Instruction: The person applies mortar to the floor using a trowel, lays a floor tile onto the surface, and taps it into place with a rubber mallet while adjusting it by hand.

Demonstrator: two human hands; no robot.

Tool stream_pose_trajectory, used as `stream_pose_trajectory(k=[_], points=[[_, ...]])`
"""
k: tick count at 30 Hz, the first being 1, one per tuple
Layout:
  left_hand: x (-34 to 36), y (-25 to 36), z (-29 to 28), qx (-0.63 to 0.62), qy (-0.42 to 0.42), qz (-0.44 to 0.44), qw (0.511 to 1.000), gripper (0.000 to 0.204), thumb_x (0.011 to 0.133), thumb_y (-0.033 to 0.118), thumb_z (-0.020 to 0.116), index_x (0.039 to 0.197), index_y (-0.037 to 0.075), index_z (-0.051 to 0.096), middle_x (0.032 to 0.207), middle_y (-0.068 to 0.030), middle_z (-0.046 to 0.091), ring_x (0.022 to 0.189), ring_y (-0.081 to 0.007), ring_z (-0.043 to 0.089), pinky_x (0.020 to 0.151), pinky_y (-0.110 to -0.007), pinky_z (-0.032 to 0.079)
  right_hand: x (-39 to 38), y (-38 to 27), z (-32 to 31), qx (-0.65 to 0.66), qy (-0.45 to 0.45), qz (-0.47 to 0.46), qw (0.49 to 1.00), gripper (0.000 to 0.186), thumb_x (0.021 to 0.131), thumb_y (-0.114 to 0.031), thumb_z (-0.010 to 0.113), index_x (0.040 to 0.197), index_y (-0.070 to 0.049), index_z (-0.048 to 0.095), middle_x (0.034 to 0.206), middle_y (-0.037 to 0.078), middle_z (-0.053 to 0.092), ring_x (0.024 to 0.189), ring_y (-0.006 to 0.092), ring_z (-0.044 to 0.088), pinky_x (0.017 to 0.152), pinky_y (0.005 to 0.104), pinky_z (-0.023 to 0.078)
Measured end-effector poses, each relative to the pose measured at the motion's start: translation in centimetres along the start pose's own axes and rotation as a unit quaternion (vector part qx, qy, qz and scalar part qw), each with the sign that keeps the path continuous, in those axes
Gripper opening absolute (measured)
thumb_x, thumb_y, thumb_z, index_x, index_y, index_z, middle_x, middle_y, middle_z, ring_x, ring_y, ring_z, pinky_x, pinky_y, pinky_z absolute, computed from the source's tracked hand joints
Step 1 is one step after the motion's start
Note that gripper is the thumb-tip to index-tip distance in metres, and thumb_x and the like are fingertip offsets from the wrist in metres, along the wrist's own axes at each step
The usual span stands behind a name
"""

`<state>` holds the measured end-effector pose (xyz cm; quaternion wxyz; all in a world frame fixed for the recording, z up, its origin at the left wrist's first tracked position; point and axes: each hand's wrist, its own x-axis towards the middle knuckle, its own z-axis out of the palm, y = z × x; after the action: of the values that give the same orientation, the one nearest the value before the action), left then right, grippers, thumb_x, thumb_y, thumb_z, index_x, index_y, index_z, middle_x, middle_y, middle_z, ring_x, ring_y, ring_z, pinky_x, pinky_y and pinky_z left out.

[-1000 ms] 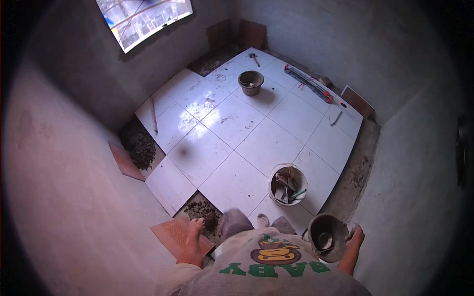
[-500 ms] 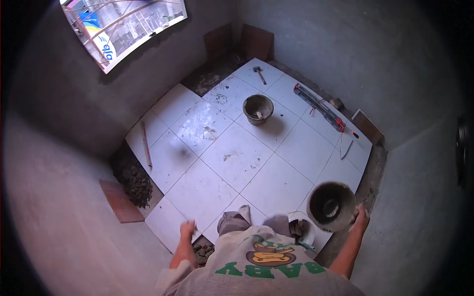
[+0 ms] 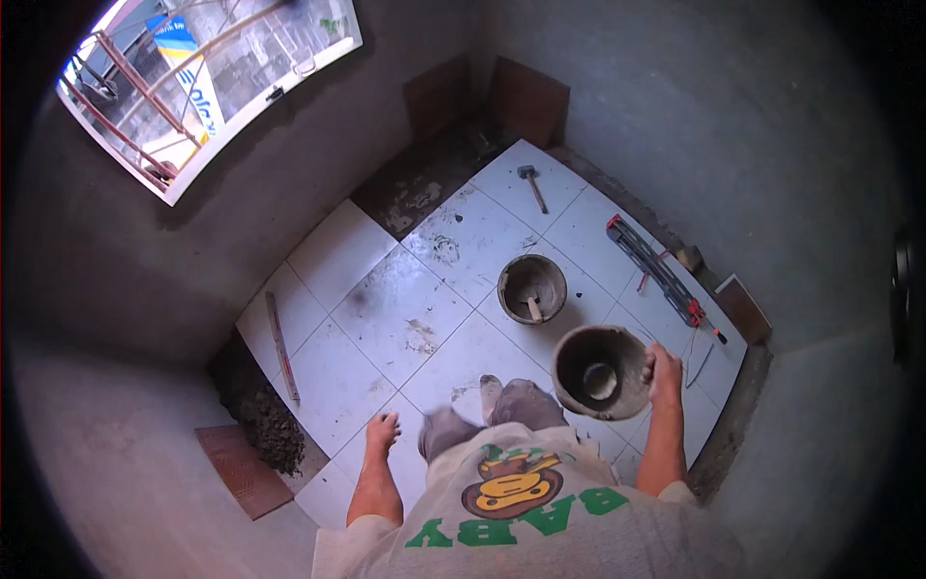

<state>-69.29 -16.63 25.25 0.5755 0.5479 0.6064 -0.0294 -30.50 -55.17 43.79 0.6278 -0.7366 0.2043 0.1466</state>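
Gripping a mortar bucket by one side of its rim

Noting the near ground first. Left hand (image 3: 383, 429): well apart from the right, over the white floor tiles (image 3: 371, 362), fingers loosely bent, nothing seen in it. Right hand (image 3: 664, 372): clamped on the rim of a grey mortar bucket (image 3: 625, 372), off the floor on the right, mouth toward the camera. Pale matter in its bottom; cannot tell whether residue or bare base. One-sided hold — the bucket could twist in the fingers and drop, cracking a tile or shedding dried crust. It also hides the floor beneath it, so a foot could land badly.

Foot (image 3: 490, 391) on the tiling: grit or wet smears underfoot could make it slip.

Just beyond, a second bucket (image 3: 550, 273) stands with a handled tool (image 3: 534, 309) in it. Standing so near the held one, it could be knocked over by a wide swing.

Left side: reddish bar (image 3: 282, 345) lying flat, a trip or roll hazard; dark mortar heap (image 3: 275, 434) past the tile edge, where footing could give.

Farther: tile cutter (image 3: 661, 275), long and low, could snag a step. Mallet (image 3: 533, 186) farthest — little threat from there.
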Motion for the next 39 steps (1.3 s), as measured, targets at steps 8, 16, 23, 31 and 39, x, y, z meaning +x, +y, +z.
stream_pose_trajectory(k=[8,16,23,31,39], points=[[5.0,-1.3,-4.7,-0.194,0.167,-0.274,0.927,0.022,0.085,0.026,0.053,0.081,0.005,0.054,0.060,-0.0086,0.054,0.045,-0.0199,0.052,0.037,-0.032,0.037,14.6,-10.6,19.7,-0.037,-0.076,0.013,0.996,0.026,0.082,-0.030,0.060,0.075,-0.005,0.057,0.055,-0.001,0.047,0.041,0.0100,0.042,0.040,0.0256,0.035],[26.0,22.9,-2.1,-0.126,0.133,-0.048,0.982,0.034,0.086,0.034,0.054,0.087,-0.001,0.056,0.072,-0.0108,0.060,0.061,-0.0187,0.058,0.049,-0.033,0.045,30.4,-16.2,40.6,-0.059,-0.187,0.017,0.980,0.020,0.084,-0.024,0.058,0.075,-0.007,0.055,0.058,-0.001,0.049,0.048,0.0093,0.046,0.044,0.0220,0.037],[32.9,62.8,1.5,-0.071,0.096,0.177,0.977,0.042,0.086,0.036,0.056,0.110,0.002,0.057,0.085,-0.0064,0.063,0.071,-0.0135,0.059,0.057,-0.026,0.044,46.6,-18.6,54.8,-0.174,-0.211,0.018,0.962,0.016,0.085,-0.022,0.058,0.079,-0.007,0.057,0.065,0.001,0.055,0.053,0.0086,0.050,0.047,0.0227,0.041],[39.9,56.3,12.8,-0.222,0.214,-0.063,0.949,0.033,0.085,0.036,0.058,0.100,0.007,0.056,0.086,-0.0077,0.063,0.068,-0.0159,0.060,0.057,-0.028,0.046,61.9,-12.8,66.6,-0.302,-0.296,0.099,0.901,0.015,0.086,-0.022,0.056,0.084,-0.008,0.058,0.066,-0.001,0.056,0.057,0.0089,0.050,0.051,0.0248,0.037],[44.8,62.7,34.3,-0.088,-0.066,-0.047,0.993,0.034,0.089,0.030,0.055,0.104,0.000,0.060,0.091,-0.0080,0.062,0.078,-0.0149,0.060,0.071,-0.027,0.047,72.7,-11.8,70.5,-0.300,-0.294,0.096,0.903,0.015,0.086,-0.021,0.055,0.085,-0.006,0.059,0.070,0.001,0.057,0.064,0.0102,0.051,0.060,0.0251,0.038]])
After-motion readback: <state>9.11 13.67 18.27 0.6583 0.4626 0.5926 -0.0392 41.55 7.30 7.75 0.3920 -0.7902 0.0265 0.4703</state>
